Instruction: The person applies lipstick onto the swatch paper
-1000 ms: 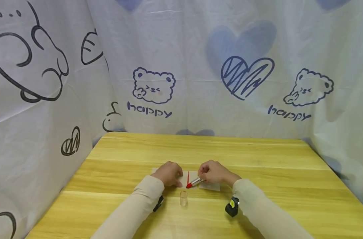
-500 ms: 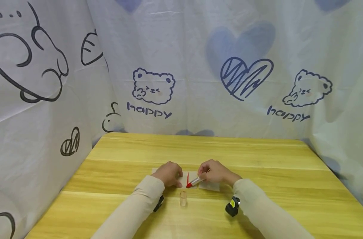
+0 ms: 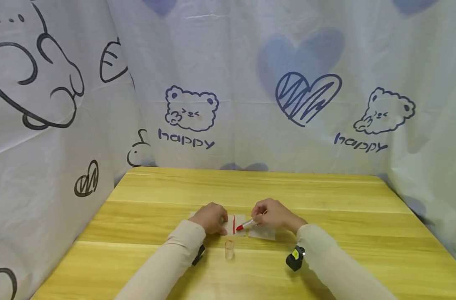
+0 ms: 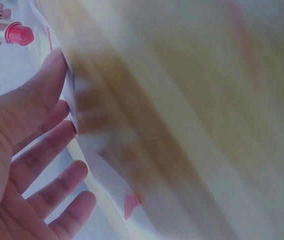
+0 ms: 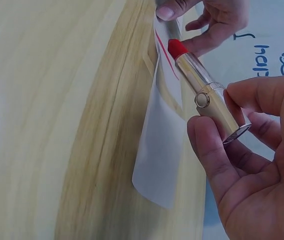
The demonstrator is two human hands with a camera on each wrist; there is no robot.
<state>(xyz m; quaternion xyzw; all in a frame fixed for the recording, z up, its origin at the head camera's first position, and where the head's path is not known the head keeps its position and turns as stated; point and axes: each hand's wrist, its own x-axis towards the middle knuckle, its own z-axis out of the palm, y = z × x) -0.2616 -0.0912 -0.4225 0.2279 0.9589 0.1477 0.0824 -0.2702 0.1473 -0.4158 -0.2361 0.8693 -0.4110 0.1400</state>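
My right hand (image 3: 274,214) pinches a lipstick (image 5: 207,95) with a gold and silver case, thumb and fingers round its base. The red tip points left, just right of a red line (image 3: 234,225) drawn on white paper (image 3: 241,218). On the left part of that paper rests my left hand (image 3: 210,218), thumb and fingertips down, fingers loosely extended in the left wrist view. That view also has a small pinkish-red patch (image 4: 131,202) near the fingertips. Beside it, under the right hand, lies another white piece of paper (image 3: 261,233).
A small clear cap (image 3: 229,250) stands on the wooden table (image 3: 306,258), just in front of the paper. White curtains (image 3: 246,129) with drawn bears and hearts enclose the table's back and sides. A black wrist camera (image 3: 295,259) sits below the right wrist.
The lipstick tip has left the lower end of the red line, moving slightly right and away from me with the right hand. The left hand keeps its place on the paper.
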